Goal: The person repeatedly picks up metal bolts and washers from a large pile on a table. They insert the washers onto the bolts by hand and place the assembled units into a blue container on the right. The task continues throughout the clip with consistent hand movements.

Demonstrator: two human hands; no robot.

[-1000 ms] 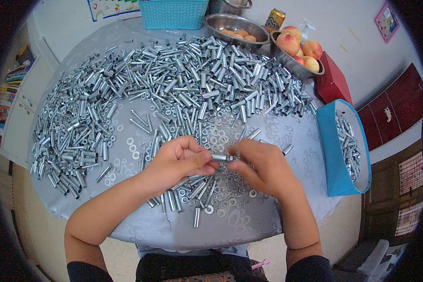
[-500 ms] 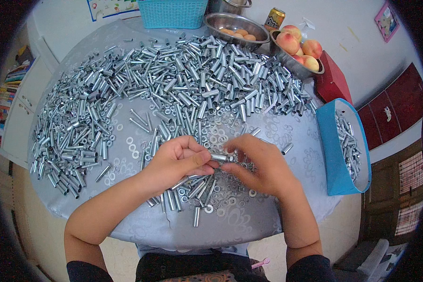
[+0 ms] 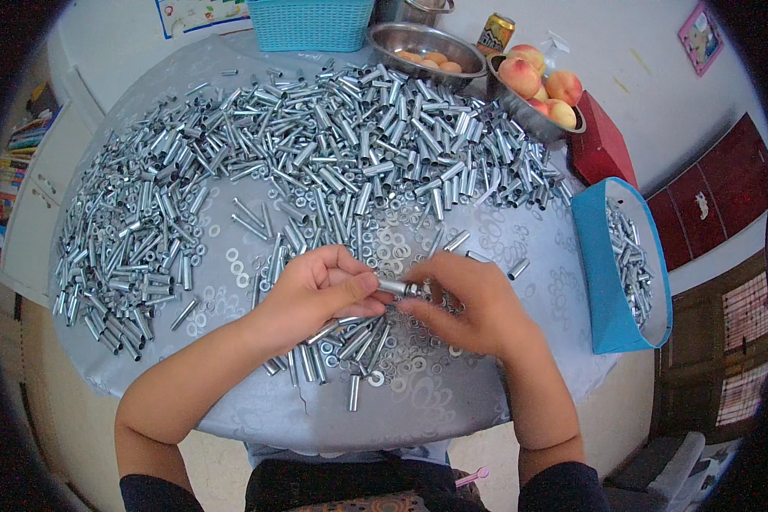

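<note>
My left hand (image 3: 331, 288) pinches a silvery expansion bolt (image 3: 394, 288) between thumb and fingers, and the bolt points to the right. At its right end, the thumb and fingertips of my right hand (image 3: 474, 303) curve around the small hardware there. Blur hides whether they touch it. Below both hands lies a small heap of bolts and metal sleeves (image 3: 360, 340). Flat washers (image 3: 392, 247) are scattered behind the hands and beneath them. One loose sleeve (image 3: 354, 392) rests nearer the table's front edge.
A broad bank of metal sleeves and bolts (image 3: 307, 128) arcs across the far and left table. At the right edge, a blue box (image 3: 602, 273) holds several finished-looking bolts. Behind stand a bowl of eggs (image 3: 424, 55), a bowl of peaches (image 3: 538, 85), a turquoise basket (image 3: 311, 24) and a can (image 3: 495, 34).
My right fingers have shifted slightly around the bolt's end, which is now more covered. My left hand keeps its pinch, and the whole view has moved a little.
</note>
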